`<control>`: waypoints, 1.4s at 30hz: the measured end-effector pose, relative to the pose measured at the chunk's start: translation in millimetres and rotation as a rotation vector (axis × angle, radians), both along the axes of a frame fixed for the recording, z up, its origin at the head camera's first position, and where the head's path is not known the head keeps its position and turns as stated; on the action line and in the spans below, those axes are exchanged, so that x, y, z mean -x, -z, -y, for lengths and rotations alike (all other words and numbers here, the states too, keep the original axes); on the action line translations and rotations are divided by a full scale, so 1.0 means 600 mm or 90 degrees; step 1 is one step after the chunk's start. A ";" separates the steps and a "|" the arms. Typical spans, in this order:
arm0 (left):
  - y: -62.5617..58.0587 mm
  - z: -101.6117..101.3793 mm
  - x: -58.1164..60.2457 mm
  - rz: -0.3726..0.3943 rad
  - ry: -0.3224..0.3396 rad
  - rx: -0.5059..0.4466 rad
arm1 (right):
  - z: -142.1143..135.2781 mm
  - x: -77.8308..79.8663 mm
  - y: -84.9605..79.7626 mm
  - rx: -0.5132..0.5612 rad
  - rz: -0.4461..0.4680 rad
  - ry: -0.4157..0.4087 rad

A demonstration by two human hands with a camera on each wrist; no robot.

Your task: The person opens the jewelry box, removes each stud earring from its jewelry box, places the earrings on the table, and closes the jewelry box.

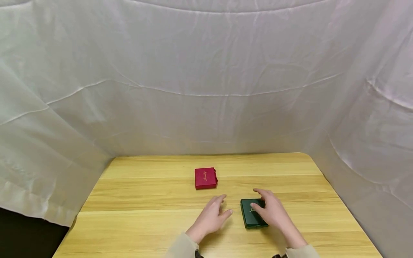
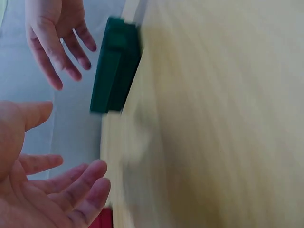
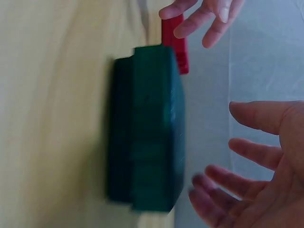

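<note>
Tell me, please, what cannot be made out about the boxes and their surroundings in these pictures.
- Green box, head view: its right part and some of its lettering are hidden by the right hand.
- Red box, left wrist view: mostly hidden by the left hand and cut off by the bottom edge.
- Green box's near side, right wrist view: fine detail lost to blur.
- Contents of both boxes, all views: hidden by the boxes themselves.
</note>
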State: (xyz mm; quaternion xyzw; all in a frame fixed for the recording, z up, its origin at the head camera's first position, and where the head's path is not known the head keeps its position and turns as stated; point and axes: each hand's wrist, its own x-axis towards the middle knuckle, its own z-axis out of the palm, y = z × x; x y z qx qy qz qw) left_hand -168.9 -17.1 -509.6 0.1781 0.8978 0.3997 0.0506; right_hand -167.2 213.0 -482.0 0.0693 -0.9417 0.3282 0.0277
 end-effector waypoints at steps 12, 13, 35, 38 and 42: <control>-0.011 0.096 0.047 -0.017 -0.144 -0.039 | 0.074 0.071 -0.034 -0.020 -0.005 -0.082; -0.011 0.103 0.052 -0.016 -0.154 -0.039 | 0.080 0.080 -0.033 -0.015 0.004 -0.090; 0.000 0.143 0.109 -0.008 -0.181 -0.057 | 0.153 0.194 0.003 0.026 0.162 -0.137; -0.002 0.139 0.109 -0.003 -0.175 -0.065 | 0.163 0.202 0.008 0.010 0.156 -0.142; 0.000 0.134 0.112 0.019 -0.182 -0.073 | 0.178 0.210 0.015 -0.039 0.125 -0.155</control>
